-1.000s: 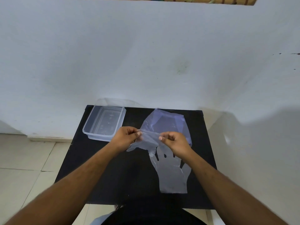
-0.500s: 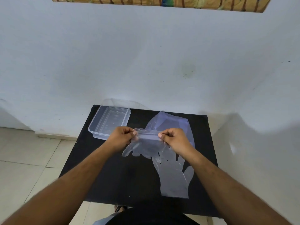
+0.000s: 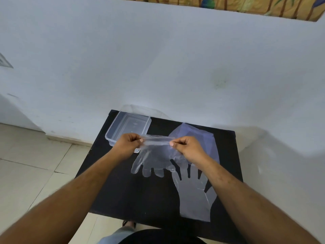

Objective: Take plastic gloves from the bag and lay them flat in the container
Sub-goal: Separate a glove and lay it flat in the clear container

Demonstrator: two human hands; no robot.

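Observation:
My left hand (image 3: 127, 144) and my right hand (image 3: 188, 147) each pinch one corner of the cuff of a clear plastic glove (image 3: 154, 159). The glove hangs stretched between them above the black table (image 3: 123, 196), fingers pointing down. A second clear glove (image 3: 195, 196) lies flat on the table under my right forearm, fingers toward the wall. The clear plastic bag (image 3: 195, 136) lies at the back right, partly behind my right hand. The clear rectangular container (image 3: 128, 126) stands at the back left corner, just beyond my left hand.
A white wall rises directly behind the table. Tiled floor (image 3: 26, 169) lies to the left of the table. My legs and a sandalled foot (image 3: 129, 224) show below the table's near edge.
My hands have drawn further apart and spread the held glove's cuff wide. The glove now hangs flatter, shifted a little to the left toward the container.

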